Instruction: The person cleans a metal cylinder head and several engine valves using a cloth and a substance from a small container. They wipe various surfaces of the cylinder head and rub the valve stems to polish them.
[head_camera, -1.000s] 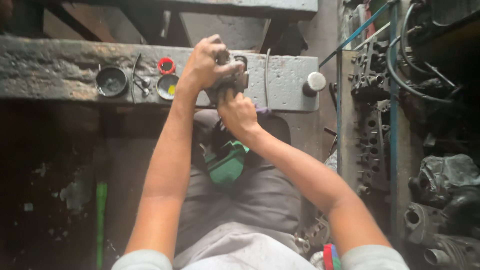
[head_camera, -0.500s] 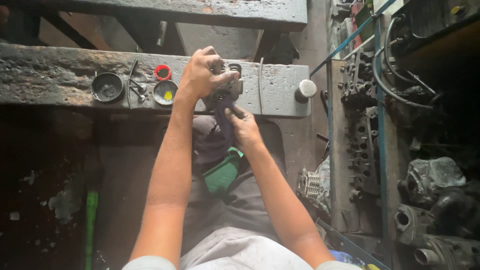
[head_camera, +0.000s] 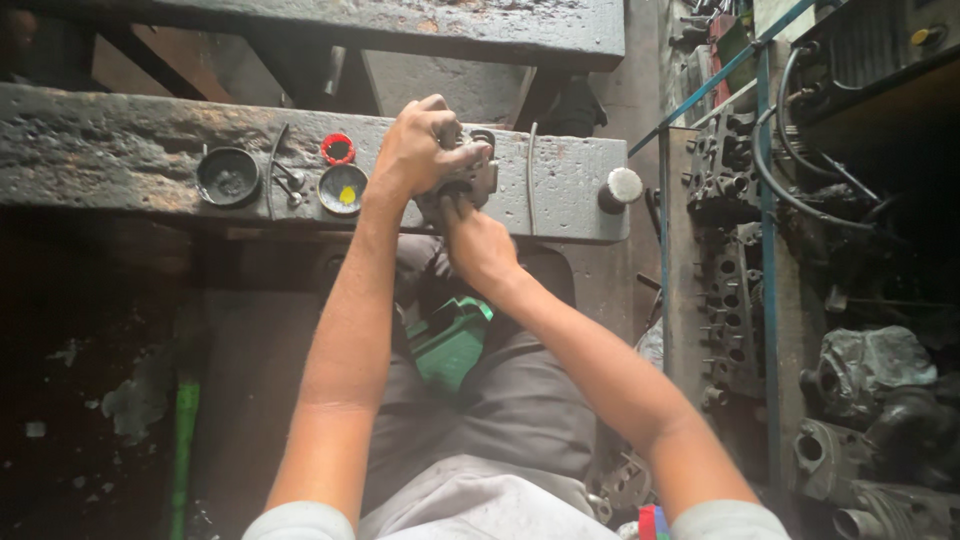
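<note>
Holding a grimy grey metal part (head_camera: 470, 178) on the counter (head_camera: 120, 150), my left hand (head_camera: 420, 150) has its grip closed over it. My right hand (head_camera: 480, 245) pinches it from below.

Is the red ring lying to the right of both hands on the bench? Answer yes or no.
No, the red ring lies on the bench to the left of the left hand and the right hand.

A worn, rust-stained grey workbench (head_camera: 120, 150) carries a black round cup (head_camera: 228, 177), a red ring (head_camera: 338, 149), a dark dish with a yellow spot (head_camera: 342, 189), a thin bent wire (head_camera: 531, 178) and a pale round knob (head_camera: 621, 189).
</note>
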